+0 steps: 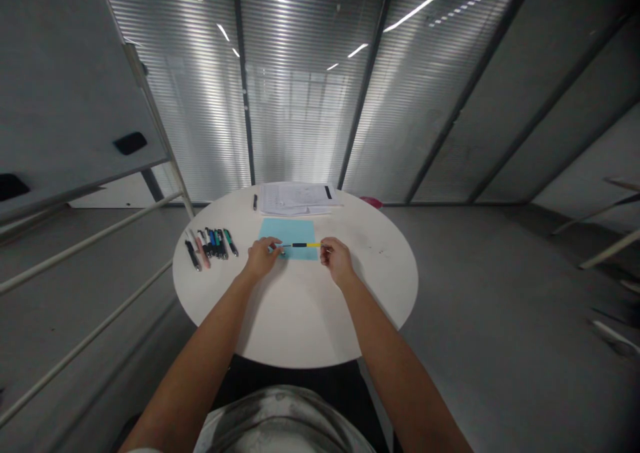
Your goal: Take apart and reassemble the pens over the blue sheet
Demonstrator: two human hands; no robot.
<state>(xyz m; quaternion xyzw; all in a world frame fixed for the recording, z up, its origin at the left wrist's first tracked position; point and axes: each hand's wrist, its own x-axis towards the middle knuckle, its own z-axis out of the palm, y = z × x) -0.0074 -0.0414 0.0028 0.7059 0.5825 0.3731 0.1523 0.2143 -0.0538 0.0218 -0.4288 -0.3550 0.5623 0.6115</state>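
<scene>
A pen (306, 245) with a yellow barrel and a black grip lies level between my two hands, above a light blue sheet (287, 228). My right hand (336, 260) pinches its yellow end. At the other end a thin, dark tip reaches to the fingers of my left hand (263, 256), which are curled with thumb and forefinger close about it. Something small shows beneath the left fingertips, too small to name. The sheet is flat on the white round table (295, 313).
Several pens (215, 243) lie in a row at the table's left. Behind the blue sheet are printed papers (295, 198), with one dark pen (255, 202) beside them. A pink object (371, 202) shows past the far edge. A whiteboard frame (173, 173) stands left.
</scene>
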